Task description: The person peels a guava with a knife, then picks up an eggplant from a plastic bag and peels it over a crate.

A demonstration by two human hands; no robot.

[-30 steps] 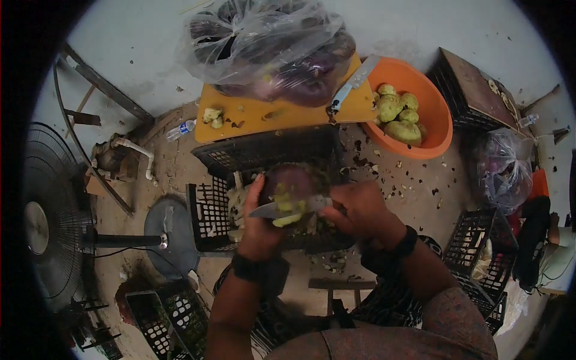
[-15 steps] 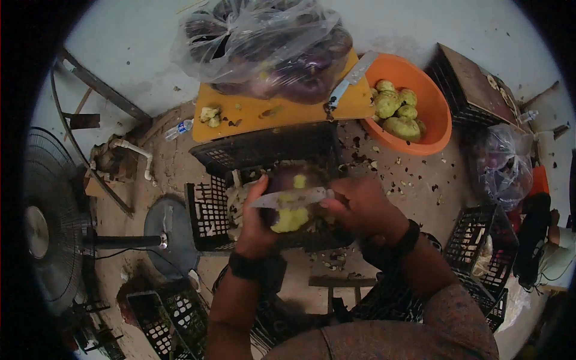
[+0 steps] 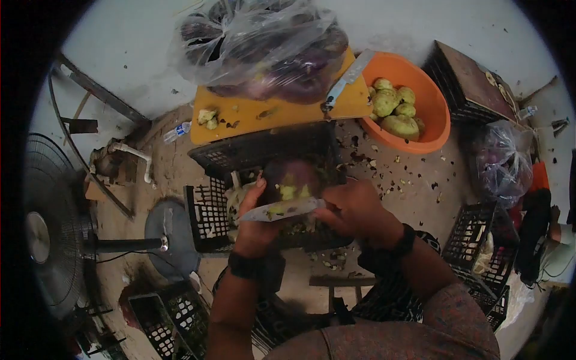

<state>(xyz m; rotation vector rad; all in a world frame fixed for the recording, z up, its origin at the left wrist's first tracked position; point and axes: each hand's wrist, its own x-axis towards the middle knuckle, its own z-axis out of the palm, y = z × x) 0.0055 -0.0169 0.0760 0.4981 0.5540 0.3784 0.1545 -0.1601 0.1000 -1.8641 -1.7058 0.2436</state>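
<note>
My right hand (image 3: 360, 210) is closed around the handle of a broad-bladed knife (image 3: 282, 210), whose handle is hidden by the fingers. The blade lies across the near side of a large round purple-skinned vegetable (image 3: 292, 174). Pale yellow-green flesh shows on this vegetable where skin is gone. My left hand (image 3: 253, 231) grips it from the left, thumb up along its side; the other fingers are mostly hidden. Below both hands sits a black plastic crate (image 3: 207, 210) with scraps in it.
Beyond the crate, a yellow board (image 3: 252, 123) bears a plastic bag of purple vegetables (image 3: 270, 60) and another knife (image 3: 349, 81). An orange basin (image 3: 432, 129) holds several peeled vegetables (image 3: 399, 125). A fan (image 3: 51, 228) stands left. More crates (image 3: 483, 240) are right; scraps litter the floor.
The knife has moved down and slightly left, toward me, across the vegetable. More yellow-green flesh shows near its middle, and the vegetable appears turned in my left hand.
</note>
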